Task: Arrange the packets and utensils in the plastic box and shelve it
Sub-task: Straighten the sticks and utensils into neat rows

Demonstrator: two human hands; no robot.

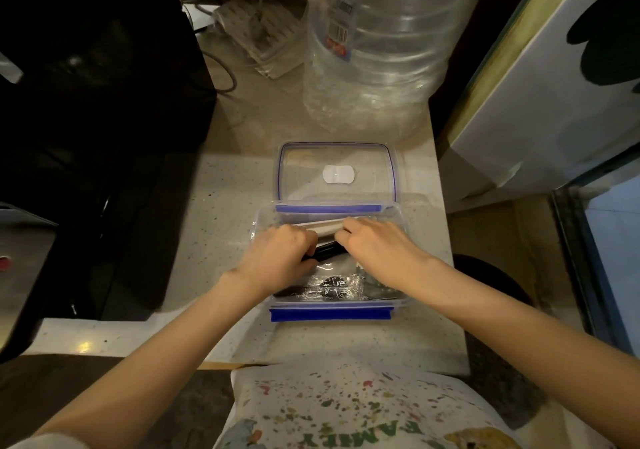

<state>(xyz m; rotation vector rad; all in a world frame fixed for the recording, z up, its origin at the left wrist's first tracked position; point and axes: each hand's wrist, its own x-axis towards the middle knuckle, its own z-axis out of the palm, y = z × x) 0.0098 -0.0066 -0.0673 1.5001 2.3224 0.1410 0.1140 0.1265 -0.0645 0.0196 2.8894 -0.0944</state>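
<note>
- The plastic box [329, 303] stands open on the counter [221, 206], its lid [336, 171] lying flat just behind it.
- Both hands are inside the box: the left hand [277, 258] is closed on a dark utensil [325, 251], while the right hand [374, 244] presses on pale packets [325, 228] at the far wall; I cannot tell if it grips them.
- Wrapped cutlery [332, 287] lies at the near side.
- If things stay piled high, I think the lid may not shut.
- A hard push could slide the box into the big water bottle [374, 50] behind.
</note>
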